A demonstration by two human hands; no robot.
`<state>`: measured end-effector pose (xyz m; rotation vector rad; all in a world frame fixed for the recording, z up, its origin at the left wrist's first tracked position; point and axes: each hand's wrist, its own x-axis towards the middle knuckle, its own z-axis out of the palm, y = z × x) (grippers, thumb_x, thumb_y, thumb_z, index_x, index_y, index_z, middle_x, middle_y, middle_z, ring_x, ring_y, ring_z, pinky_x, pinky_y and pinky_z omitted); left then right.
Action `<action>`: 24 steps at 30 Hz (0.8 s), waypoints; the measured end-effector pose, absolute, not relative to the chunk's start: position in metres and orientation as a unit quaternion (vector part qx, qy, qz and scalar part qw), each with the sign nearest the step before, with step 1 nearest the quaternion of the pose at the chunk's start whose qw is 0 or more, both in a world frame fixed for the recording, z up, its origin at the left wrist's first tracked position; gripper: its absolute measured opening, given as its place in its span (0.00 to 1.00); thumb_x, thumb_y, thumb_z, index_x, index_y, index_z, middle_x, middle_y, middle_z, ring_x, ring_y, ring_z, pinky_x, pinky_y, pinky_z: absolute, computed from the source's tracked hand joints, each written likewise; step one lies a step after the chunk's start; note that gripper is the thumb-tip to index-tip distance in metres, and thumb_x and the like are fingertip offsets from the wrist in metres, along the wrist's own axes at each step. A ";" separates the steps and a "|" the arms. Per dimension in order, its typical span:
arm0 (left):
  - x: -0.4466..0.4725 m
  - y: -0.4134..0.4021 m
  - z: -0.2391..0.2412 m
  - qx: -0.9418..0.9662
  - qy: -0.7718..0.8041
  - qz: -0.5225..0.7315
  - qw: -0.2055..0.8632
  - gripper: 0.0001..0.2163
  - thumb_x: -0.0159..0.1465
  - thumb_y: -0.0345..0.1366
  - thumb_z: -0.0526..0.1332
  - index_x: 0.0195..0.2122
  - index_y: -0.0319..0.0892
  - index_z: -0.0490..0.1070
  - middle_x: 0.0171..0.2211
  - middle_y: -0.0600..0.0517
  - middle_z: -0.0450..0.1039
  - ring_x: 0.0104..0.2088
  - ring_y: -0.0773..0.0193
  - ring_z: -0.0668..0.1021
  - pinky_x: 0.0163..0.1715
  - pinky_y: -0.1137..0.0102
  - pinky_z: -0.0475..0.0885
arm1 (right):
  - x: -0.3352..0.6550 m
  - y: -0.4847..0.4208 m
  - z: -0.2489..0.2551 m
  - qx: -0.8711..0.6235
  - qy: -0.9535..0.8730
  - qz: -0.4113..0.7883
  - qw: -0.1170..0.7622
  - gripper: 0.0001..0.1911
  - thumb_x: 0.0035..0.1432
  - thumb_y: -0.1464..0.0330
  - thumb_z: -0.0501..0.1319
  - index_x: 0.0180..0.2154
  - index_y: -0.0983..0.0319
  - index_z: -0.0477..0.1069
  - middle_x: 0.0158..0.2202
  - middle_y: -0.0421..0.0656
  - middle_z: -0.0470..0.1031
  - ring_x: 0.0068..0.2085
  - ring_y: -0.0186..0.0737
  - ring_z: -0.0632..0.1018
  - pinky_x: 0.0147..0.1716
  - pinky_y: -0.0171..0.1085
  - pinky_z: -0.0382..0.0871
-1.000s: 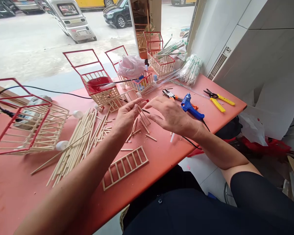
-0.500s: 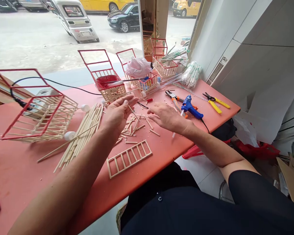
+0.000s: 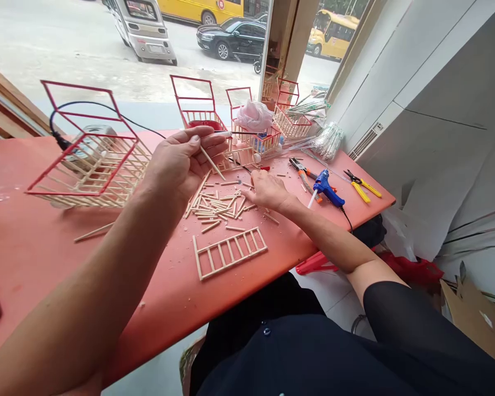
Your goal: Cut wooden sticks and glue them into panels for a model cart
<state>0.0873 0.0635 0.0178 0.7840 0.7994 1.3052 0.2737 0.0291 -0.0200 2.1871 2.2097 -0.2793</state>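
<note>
My left hand (image 3: 181,162) is raised above the pink table (image 3: 33,242), its fingers pinched on a short wooden stick (image 3: 212,163). My right hand (image 3: 266,190) rests low on the table with fingers curled at the edge of a pile of short cut sticks (image 3: 216,206); whether it holds one is hidden. A finished ladder-like stick panel (image 3: 230,253) lies flat near the front edge, in front of the pile.
A red-framed stick basket (image 3: 91,162) lies tipped at the left, with a black cable behind it. More red-framed baskets (image 3: 198,110) stand at the back. A blue glue gun (image 3: 325,187), orange pliers (image 3: 301,168) and yellow cutters (image 3: 361,184) lie at the right.
My left hand has lifted up and toward me with the stick. My right hand has dropped to the stick pile. The view has swung right, so the table's things sit further left.
</note>
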 end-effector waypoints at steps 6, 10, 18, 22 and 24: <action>0.088 0.059 0.025 0.346 0.354 0.579 0.648 0.15 0.77 0.22 0.56 0.39 0.41 0.81 0.39 0.42 0.90 0.59 0.52 0.90 0.71 0.53 0.81 | 0.284 0.039 -0.019 0.682 0.725 -0.087 0.039 0.20 0.72 0.73 0.64 0.63 0.66 0.74 0.61 0.62 0.84 0.60 0.59 0.84 0.62 0.51 0.80; 0.086 0.060 0.023 0.354 0.357 0.569 0.651 0.14 0.77 0.24 0.58 0.39 0.44 0.81 0.42 0.43 0.91 0.59 0.53 0.90 0.68 0.55 0.83 | 0.297 0.046 -0.018 0.653 0.750 -0.096 0.047 0.22 0.68 0.81 0.61 0.61 0.67 0.77 0.61 0.61 0.83 0.58 0.56 0.82 0.60 0.48 0.78; 0.087 0.059 0.023 0.362 0.364 0.552 0.657 0.14 0.78 0.23 0.57 0.39 0.42 0.80 0.40 0.42 0.89 0.52 0.54 0.90 0.69 0.52 0.81 | 0.317 0.036 -0.018 0.617 0.781 -0.092 0.028 0.20 0.76 0.80 0.58 0.63 0.67 0.77 0.65 0.59 0.79 0.64 0.52 0.78 0.66 0.44 0.69; 0.087 0.057 0.026 0.356 0.366 0.550 0.661 0.13 0.78 0.22 0.58 0.40 0.38 0.81 0.39 0.41 0.89 0.48 0.54 0.90 0.70 0.49 0.79 | 0.321 0.009 -0.004 0.571 0.816 -0.084 0.030 0.17 0.77 0.73 0.66 0.63 0.64 0.78 0.64 0.56 0.80 0.66 0.53 0.78 0.65 0.44 0.67; 0.087 0.056 0.027 0.354 0.362 0.553 0.662 0.13 0.78 0.22 0.58 0.40 0.38 0.81 0.37 0.43 0.88 0.47 0.55 0.90 0.71 0.49 0.79 | 0.324 -0.006 0.000 0.538 0.835 -0.098 0.068 0.15 0.75 0.71 0.70 0.61 0.61 0.80 0.57 0.51 0.84 0.59 0.51 0.81 0.57 0.42 0.67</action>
